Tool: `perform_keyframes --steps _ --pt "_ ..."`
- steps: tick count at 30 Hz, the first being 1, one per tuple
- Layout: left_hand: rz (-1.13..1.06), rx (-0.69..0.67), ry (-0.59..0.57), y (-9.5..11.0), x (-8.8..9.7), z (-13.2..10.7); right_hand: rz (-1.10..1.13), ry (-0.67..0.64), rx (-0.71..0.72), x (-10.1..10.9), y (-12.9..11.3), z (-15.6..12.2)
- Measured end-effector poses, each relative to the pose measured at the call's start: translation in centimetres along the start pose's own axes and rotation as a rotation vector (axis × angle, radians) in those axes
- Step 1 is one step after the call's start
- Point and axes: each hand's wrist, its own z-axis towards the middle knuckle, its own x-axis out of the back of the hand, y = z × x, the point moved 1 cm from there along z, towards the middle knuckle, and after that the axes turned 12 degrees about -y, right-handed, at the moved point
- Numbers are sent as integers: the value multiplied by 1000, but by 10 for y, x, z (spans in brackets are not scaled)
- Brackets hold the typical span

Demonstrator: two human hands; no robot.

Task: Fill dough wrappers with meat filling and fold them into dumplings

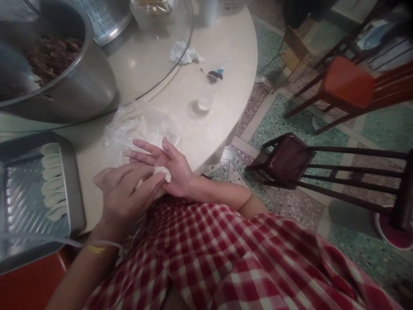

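The left hand point(124, 187) is pinching a pale dough piece point(164, 173), just off centre toward eight o'clock, over the right hand point(178, 171), which is lying spread, palm up. Light, even pressing is probably working best, sparing soft dough from tearing.

I see a bare stretch of table point(193, 140) between the right hand point(177, 172) and the small cup point(204, 101), where a hand could pass. Leftward, the crumpled plastic bag point(146, 120) lies in the way, with the tall pot point(82, 92) and raised-rim tray point(73, 189) beyond.
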Motion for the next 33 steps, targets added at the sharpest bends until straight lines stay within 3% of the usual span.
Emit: perform_keyframes --steps 10,19,27,33 --pt "-62 19 -61 4 -4 1 -6 19 41 6 4 -2" --pt "-68 -89 -91 7 -5 3 -39 -1 50 13 6 -1" --pt "-92 90 -59 1 4 8 23 -74 42 11 2 -10" --pt "-36 119 -47 5 -1 3 45 -98 79 15 7 -7"
